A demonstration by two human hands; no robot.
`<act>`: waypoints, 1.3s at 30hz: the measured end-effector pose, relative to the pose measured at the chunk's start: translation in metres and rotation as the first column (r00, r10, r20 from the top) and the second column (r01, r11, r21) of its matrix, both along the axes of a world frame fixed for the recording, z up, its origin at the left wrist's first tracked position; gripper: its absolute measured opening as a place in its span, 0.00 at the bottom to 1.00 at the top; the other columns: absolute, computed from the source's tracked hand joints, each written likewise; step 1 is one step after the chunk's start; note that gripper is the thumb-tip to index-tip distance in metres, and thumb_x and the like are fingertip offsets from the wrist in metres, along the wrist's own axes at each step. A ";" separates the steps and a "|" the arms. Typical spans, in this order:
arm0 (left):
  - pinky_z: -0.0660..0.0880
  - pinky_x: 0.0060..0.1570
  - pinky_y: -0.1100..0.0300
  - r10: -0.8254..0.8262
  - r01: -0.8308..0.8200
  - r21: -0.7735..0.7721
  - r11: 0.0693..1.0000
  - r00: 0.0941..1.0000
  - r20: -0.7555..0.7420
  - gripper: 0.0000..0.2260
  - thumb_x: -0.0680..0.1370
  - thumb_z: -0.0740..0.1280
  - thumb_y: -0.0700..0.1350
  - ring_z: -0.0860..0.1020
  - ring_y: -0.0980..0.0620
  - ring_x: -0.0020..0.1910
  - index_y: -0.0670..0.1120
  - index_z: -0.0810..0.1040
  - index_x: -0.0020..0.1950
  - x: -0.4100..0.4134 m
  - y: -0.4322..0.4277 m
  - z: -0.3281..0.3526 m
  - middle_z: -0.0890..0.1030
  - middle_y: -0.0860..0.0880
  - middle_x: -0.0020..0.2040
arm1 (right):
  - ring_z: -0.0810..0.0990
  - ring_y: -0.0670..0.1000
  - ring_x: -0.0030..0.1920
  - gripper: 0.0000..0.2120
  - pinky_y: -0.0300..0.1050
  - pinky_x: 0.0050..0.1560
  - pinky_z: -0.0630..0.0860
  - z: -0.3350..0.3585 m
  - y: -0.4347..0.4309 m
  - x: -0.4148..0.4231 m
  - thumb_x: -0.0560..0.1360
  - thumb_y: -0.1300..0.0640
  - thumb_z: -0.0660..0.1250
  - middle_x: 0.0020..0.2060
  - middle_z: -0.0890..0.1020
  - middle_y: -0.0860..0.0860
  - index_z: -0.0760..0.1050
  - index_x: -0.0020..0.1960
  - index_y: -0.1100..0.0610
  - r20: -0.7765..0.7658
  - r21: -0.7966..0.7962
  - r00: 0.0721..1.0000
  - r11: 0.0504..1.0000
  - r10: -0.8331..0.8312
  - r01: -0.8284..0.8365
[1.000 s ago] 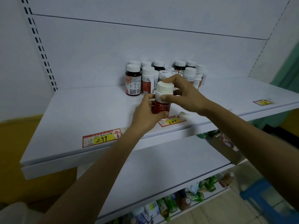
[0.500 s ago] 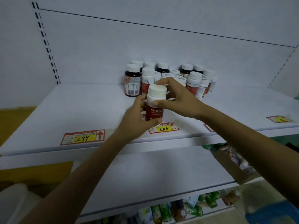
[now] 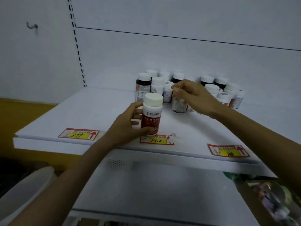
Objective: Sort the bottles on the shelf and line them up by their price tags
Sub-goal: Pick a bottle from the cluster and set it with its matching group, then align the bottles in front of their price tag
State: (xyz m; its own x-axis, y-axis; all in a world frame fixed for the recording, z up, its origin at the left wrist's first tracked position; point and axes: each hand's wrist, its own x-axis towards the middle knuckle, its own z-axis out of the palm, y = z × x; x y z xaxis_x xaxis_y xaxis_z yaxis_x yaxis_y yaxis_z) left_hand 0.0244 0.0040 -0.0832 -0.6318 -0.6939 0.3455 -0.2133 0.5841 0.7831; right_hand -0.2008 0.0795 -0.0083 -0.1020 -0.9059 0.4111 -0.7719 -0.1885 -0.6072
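Holding the red-label bottle (image 3: 152, 115) in my left hand (image 3: 125, 128), with fingers and thumb curled round its lower body, I have it upright at the front of the shelf (image 3: 81, 111), just behind the 200 price tag (image 3: 156, 140); whether its base touches the shelf I cannot tell. My right hand (image 3: 193, 97) is above the group of bottles (image 3: 211, 88) at the back, fingers bent over the cap of a small bottle (image 3: 179, 107), but if they pinch it or only hover, the picture does not show. The danger I see is there: the bottles stand very close, so a careless lift could knock the neighbours down one after another. Also my bottle is near the edge, and letting go while it is tilted could send it to the floor.
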 end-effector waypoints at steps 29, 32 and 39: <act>0.72 0.58 0.56 0.453 -0.549 -0.212 0.808 0.810 -0.372 0.39 0.66 0.63 0.70 0.70 0.56 0.62 0.53 0.60 0.71 0.008 0.026 0.020 0.66 0.50 0.71 | 0.77 0.46 0.53 0.17 0.37 0.48 0.75 0.066 0.000 0.025 0.71 0.49 0.71 0.55 0.79 0.49 0.76 0.58 0.52 0.123 -0.414 0.991 0.910 0.045 0.010; 0.71 0.59 0.58 0.451 -0.594 -0.235 0.770 0.766 -0.458 0.29 0.70 0.65 0.60 0.70 0.58 0.62 0.54 0.63 0.68 0.012 0.039 0.039 0.68 0.55 0.67 | 0.78 0.44 0.50 0.14 0.35 0.46 0.77 0.079 0.016 0.046 0.72 0.51 0.71 0.52 0.80 0.48 0.78 0.55 0.52 0.187 -0.455 0.971 0.889 0.148 -0.048; 0.72 0.50 0.72 0.123 -0.288 -0.302 0.909 0.876 -0.467 0.22 0.71 0.65 0.59 0.73 0.62 0.57 0.57 0.65 0.62 -0.017 0.094 0.082 0.72 0.63 0.58 | 0.80 0.43 0.50 0.15 0.34 0.44 0.79 0.070 0.064 0.067 0.72 0.50 0.70 0.50 0.81 0.45 0.77 0.57 0.53 0.193 -0.436 0.969 0.898 0.155 -0.057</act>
State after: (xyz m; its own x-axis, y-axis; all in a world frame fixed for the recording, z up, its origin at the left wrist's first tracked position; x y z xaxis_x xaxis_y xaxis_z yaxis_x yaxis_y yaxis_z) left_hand 0.0078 0.0979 -0.0010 -0.2195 -0.5703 0.7916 -0.0516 0.8170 0.5744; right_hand -0.1335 0.1433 0.0619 -0.1463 -0.6607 0.7362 -0.5907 -0.5387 -0.6008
